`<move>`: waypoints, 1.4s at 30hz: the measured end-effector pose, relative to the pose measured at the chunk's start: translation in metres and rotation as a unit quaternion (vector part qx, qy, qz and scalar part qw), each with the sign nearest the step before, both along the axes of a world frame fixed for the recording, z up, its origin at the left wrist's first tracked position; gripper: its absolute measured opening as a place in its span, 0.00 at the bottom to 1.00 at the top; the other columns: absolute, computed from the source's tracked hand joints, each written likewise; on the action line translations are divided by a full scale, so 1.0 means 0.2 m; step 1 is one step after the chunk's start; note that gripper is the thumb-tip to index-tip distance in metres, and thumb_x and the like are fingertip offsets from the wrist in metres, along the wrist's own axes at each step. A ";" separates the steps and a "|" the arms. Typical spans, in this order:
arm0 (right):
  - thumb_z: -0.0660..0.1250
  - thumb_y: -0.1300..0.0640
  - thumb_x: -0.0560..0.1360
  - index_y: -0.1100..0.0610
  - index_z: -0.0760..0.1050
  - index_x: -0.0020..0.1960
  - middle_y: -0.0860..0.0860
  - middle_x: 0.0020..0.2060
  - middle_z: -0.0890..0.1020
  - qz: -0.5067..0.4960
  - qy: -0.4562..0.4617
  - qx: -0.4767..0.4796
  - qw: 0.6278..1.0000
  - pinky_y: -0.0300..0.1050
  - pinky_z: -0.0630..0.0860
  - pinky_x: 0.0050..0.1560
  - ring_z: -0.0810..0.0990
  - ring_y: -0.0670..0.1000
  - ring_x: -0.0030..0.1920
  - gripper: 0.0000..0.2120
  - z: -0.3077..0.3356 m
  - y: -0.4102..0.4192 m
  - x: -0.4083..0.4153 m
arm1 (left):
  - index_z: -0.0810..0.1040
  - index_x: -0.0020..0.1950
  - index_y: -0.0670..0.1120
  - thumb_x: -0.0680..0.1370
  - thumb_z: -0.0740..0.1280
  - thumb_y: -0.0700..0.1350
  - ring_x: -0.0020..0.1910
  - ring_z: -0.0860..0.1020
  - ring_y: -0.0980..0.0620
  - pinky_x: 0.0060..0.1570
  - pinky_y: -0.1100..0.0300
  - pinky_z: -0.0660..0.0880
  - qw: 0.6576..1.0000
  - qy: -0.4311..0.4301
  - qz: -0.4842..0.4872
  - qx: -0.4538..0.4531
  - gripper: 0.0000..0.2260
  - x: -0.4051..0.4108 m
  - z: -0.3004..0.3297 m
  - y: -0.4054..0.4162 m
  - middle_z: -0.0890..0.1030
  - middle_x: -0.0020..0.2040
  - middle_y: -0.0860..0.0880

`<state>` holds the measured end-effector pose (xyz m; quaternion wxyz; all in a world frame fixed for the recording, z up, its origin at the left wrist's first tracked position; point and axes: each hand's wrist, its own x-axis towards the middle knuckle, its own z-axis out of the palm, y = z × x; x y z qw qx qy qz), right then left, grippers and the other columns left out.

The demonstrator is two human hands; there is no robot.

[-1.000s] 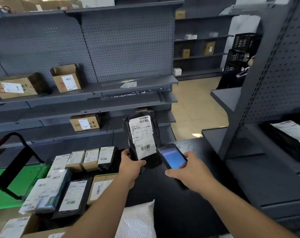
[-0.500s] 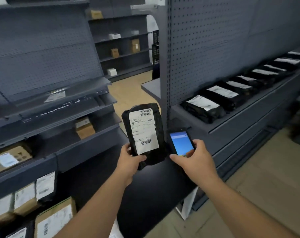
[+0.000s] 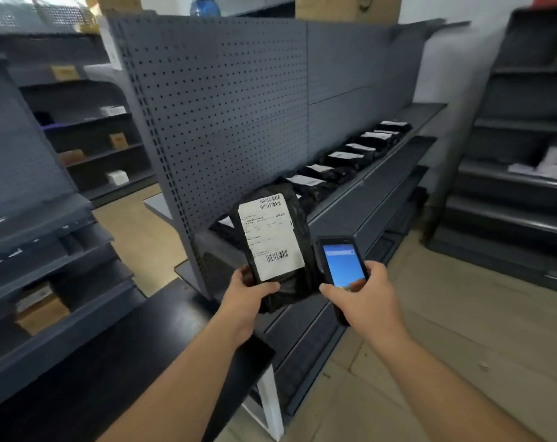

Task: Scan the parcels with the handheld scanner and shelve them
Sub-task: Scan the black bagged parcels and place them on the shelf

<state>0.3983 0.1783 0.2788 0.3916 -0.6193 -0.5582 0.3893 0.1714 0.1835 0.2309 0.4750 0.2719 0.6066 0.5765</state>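
A black parcel (image 3: 282, 250) with a white label is held upright by its lower edge in the left hand (image 3: 247, 293), just beside the handheld scanner (image 3: 342, 266) gripped in the right hand (image 3: 366, 298), while more black parcels (image 3: 344, 157) are lined along the grey shelf (image 3: 382, 193).

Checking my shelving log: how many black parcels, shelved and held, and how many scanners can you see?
Black parcels on the shelf: 7 with labels showing
Black parcel in left hand: 1
Scanner in right hand: 1
Total: 9
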 end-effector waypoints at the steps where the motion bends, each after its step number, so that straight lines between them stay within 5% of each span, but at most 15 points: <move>1: 0.81 0.44 0.69 0.49 0.66 0.69 0.48 0.47 0.79 -0.015 0.003 0.000 1.000 0.48 0.78 0.44 0.81 0.47 0.46 0.37 0.00 0.03 0.09 | 0.71 0.71 0.51 0.74 0.78 0.34 0.57 0.83 0.46 0.50 0.51 0.80 1.000 -0.013 -0.010 0.000 0.30 0.09 0.00 0.05 0.85 0.61 0.49; 14: 0.80 0.44 0.71 0.53 0.63 0.76 0.49 0.46 0.79 -0.186 0.004 -0.030 0.982 0.43 0.74 0.36 0.80 0.45 0.41 0.42 -0.07 0.38 0.93 | 0.73 0.67 0.53 0.76 0.75 0.32 0.59 0.84 0.44 0.64 0.44 0.80 0.983 -0.046 -0.174 -0.039 0.26 0.95 -0.06 0.71 0.84 0.61 0.49; 25: 0.79 0.46 0.71 0.55 0.62 0.76 0.50 0.40 0.77 -0.308 -0.035 -0.059 0.949 0.46 0.78 0.37 0.80 0.48 0.39 0.42 -0.11 1.05 1.33 | 0.71 0.72 0.50 0.78 0.73 0.33 0.59 0.84 0.47 0.49 0.56 0.79 0.942 -0.065 -0.320 -0.074 0.27 1.44 -0.15 1.63 0.84 0.63 0.49; 34: 0.79 0.46 0.71 0.55 0.63 0.76 0.50 0.37 0.77 -0.376 -0.041 -0.092 0.921 0.46 0.78 0.35 0.81 0.49 0.38 0.41 -0.21 1.53 1.63 | 0.72 0.74 0.48 0.78 0.74 0.33 0.59 0.84 0.46 0.64 0.45 0.80 0.907 -0.054 -0.405 -0.100 0.27 1.86 -0.24 2.28 0.84 0.63 0.48; 42: 0.80 0.46 0.69 0.54 0.64 0.72 0.51 0.40 0.79 -0.389 -0.021 -0.078 0.918 0.51 0.81 0.41 0.82 0.49 0.40 0.39 -0.30 2.04 2.18 | 0.73 0.73 0.48 0.78 0.72 0.33 0.52 0.86 0.48 0.47 0.52 0.80 0.902 -0.035 -0.421 -0.091 0.25 2.43 -0.28 2.77 0.87 0.57 0.49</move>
